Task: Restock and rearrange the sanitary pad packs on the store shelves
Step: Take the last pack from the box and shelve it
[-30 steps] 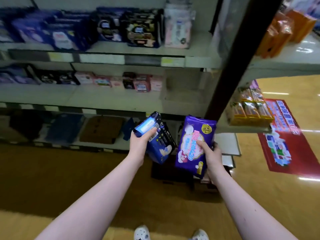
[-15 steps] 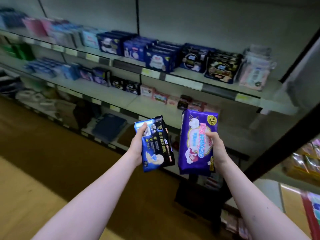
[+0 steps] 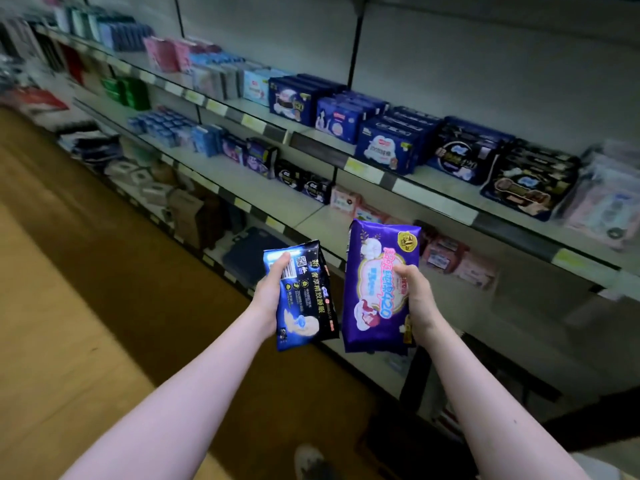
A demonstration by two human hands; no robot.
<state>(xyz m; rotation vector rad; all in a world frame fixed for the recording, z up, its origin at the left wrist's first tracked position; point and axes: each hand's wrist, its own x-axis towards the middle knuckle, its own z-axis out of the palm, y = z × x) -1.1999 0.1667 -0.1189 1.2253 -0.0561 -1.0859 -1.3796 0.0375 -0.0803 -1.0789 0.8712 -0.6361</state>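
**Two packs in hand, shelves ahead**

The shelving ran away to the left in three tiers, the top tier lined with dark blue packs and black packs standing upright, the middle tier sparser, with wide bare stretches in front of small pink packs set well back. Both arms reached out before the middle tier. The right hand was clamped around the side of a tall purple pack, thumb across its printed face. The left hand was closed on a shorter blue-and-black pack, thumb near its barcode. The two packs hung upright, side by side and just apart, clear of every shelf.

To place them well, each pack probably wanted matching to its own brand row first. The purple one seemed likeliest to suit the purple stock farther left. Setting each upright, face outward, flush with the shelf edge would keep the rows tidy.
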